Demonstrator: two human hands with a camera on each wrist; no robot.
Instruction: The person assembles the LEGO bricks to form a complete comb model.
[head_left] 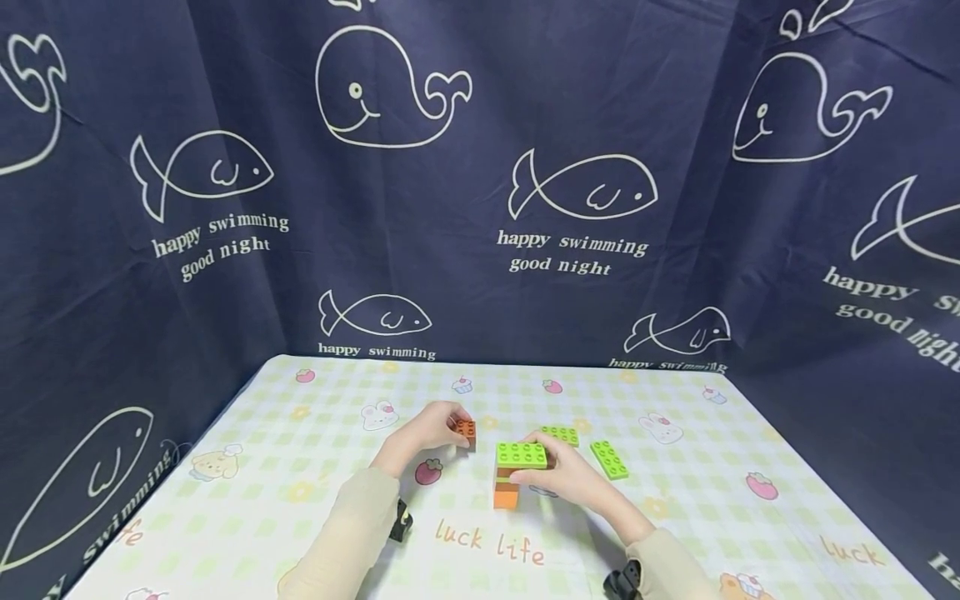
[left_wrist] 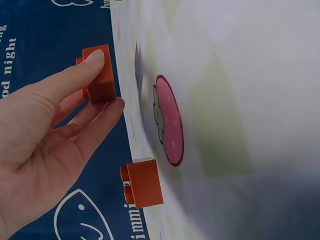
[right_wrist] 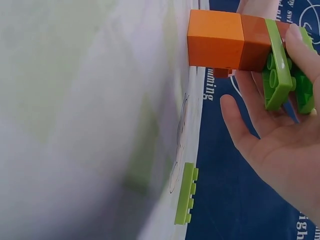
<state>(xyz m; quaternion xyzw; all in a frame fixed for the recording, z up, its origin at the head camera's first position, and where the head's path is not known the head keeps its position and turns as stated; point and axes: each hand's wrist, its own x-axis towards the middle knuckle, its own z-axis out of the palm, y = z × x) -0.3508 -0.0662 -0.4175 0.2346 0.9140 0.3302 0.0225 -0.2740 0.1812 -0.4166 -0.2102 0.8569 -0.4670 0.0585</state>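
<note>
Between thumb and fingers, my left hand (head_left: 433,427) pinches a reddish-brown toy building brick (left_wrist: 101,75), studs up, close over the table. A second reddish-brown brick (left_wrist: 144,184) sits on the tabletop under that hand, its studs bare. My right hand (head_left: 564,473) grips the upper part of a brick stack (head_left: 506,497) from its right side. Upward, the stack runs orange brick (right_wrist: 215,37), brown brick (right_wrist: 255,42), green plate (right_wrist: 278,67), brown layer and green top plate (head_left: 521,453). Both green plates overhang the bricks toward the palm.
Two loose green plates lie beyond and right of the stack, one farther back (head_left: 560,435) and one angled (head_left: 610,459). They rest on a pale checked tablecloth (head_left: 360,475). A dark blue printed curtain (head_left: 480,108) hangs around the table's back and sides.
</note>
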